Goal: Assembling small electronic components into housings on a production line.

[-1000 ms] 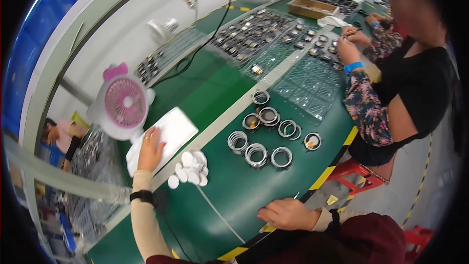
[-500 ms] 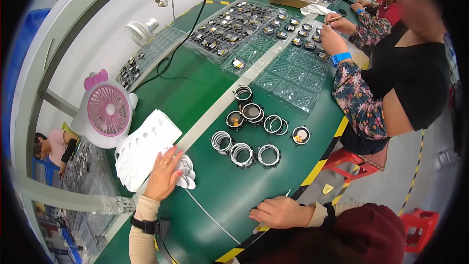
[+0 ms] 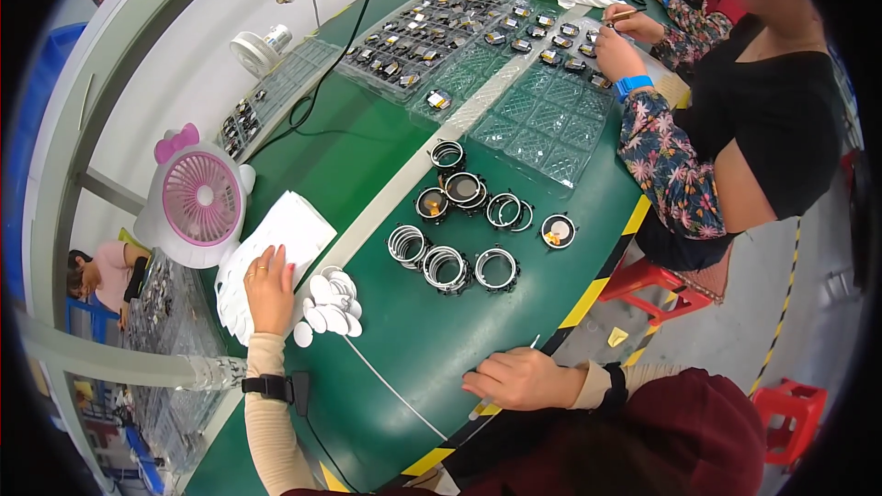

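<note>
My left hand (image 3: 269,292) lies on a stack of white sheets (image 3: 296,228) with round cut-outs, its fingers stretched over the paper. Beside it, towards the middle of the table, is a loose pile of white discs (image 3: 329,301). Close to the table's front edge, my right hand (image 3: 519,379) is closed around a slim pen-like tool (image 3: 480,409), whose ends stick out either side of the fist. Beyond it stand stacks of silver rings with black rims (image 3: 446,268). A similar ring with a pale disc inside (image 3: 558,231) sits to their right.
A pink-and-white fan (image 3: 200,197) stands at left. Clear plastic trays (image 3: 542,124) hold several small dark parts farther back. At right, a co-worker's hands (image 3: 620,50) work over them. A white cord (image 3: 390,384) crosses the green table (image 3: 404,340); a red stool (image 3: 657,289) stands beside it.
My left hand has shifted left, off the disc pile and onto the white sheets, exposing more discs. My right hand keeps its hold near the edge. The whole view has shifted slightly.
</note>
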`<state>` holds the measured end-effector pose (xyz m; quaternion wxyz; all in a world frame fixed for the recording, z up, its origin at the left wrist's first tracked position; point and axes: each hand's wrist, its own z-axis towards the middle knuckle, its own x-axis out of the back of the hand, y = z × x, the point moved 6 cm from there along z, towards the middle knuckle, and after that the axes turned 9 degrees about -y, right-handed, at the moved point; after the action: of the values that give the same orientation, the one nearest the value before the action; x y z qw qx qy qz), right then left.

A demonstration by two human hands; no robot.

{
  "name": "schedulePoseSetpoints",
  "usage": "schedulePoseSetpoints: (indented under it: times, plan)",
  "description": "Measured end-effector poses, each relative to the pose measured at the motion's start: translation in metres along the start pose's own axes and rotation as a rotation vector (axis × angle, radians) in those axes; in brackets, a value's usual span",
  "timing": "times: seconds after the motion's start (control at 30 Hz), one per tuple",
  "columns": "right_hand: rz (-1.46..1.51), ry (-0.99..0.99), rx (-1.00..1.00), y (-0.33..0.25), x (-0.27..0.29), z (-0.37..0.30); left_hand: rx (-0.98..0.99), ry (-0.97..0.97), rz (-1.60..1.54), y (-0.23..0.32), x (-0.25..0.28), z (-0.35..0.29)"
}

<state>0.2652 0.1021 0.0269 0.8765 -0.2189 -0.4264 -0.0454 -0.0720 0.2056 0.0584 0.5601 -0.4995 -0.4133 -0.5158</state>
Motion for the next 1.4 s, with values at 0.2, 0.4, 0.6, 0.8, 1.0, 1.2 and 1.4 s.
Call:
schedulePoseSetpoints:
  times: [0.2,0.4,0.6,0.8,1.0,1.2,1.4]
  plan:
    - [-0.012,-0.041,0.028,-0.002,0.001,0.001,0.058,0.052,-0.12,-0.043,-0.017,0.015]
    - [-0.006,-0.012,0.032,0.002,-0.001,-0.003,0.128,-0.043,-0.06,-0.044,-0.028,0.023]
    - [-0.012,0.01,0.043,0.001,-0.002,-0.004,0.11,-0.055,-0.264,-0.036,-0.017,0.019]
    - [-0.008,0.006,0.053,0.0,-0.006,-0.005,0.072,-0.024,-0.071,-0.04,-0.021,0.002]
    - [-0.024,0.038,0.023,0.0,0.009,0.002,-0.116,-0.013,-0.336,0.024,0.027,-0.013]
    - [0.032,0.039,0.033,0.0,0.0,-0.006,-0.297,-0.219,-0.283,0.084,0.015,-0.04]
    - [0.019,0.026,0.047,0.001,-0.002,-0.006,-0.228,-0.225,-0.418,0.066,0.016,-0.028]
